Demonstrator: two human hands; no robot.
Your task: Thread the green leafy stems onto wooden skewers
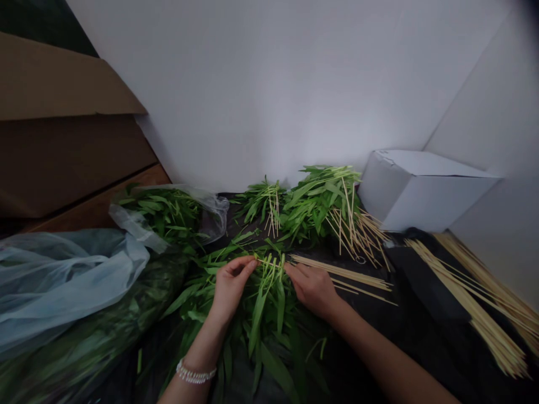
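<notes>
My left hand [231, 283] pinches the tip of a thin bamboo skewer [269, 261] that runs through a row of green leafy stems [269, 292]. My right hand [312, 287] grips the other side of the same skewer, fingers closed around it, with more skewers [349, 275] sticking out to the right from under the hand. The skewered leaves hang down toward me between both hands. A beaded bracelet [195, 375] sits on my left wrist.
Finished skewered bunches [324, 205] lie against the white wall. A clear plastic bag of greens [168, 216] and a bluish bag [63, 280] lie left. A white box [421, 188] stands right, with a long pile of loose skewers [475, 303]. Cardboard boxes [63, 140] stand far left.
</notes>
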